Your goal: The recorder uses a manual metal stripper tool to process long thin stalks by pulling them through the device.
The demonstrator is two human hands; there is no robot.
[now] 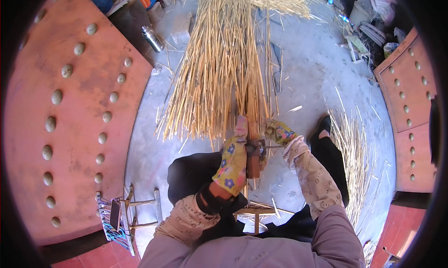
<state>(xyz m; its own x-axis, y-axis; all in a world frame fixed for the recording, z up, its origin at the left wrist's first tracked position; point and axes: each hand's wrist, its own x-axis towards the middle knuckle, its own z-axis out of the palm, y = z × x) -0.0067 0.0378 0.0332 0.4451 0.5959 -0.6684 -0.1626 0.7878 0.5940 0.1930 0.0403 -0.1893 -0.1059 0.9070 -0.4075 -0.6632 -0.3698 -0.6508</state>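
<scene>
My left hand [232, 160], in a yellow floral glove with a pink tip, is closed round a reddish-brown wooden block [253, 166]. A dark metal piece sits across the block, and a thin rod [274, 146] sticks out from it to the right. Just right of the block's far end is my right hand [281, 132], gloved alike, with its fingers curled together. What they hold, if anything, is hidden. Beyond both hands lies a large spread of dry reed stalks [219, 76], their near ends reaching the block.
Another heap of stalks [357, 160] lies by my right foot. A studded red door [84, 114] stands at left, another [408, 100] at right. A steel flask [152, 39] is on the floor near a brick [181, 27]. A wooden-framed stool [140, 207] stands at lower left.
</scene>
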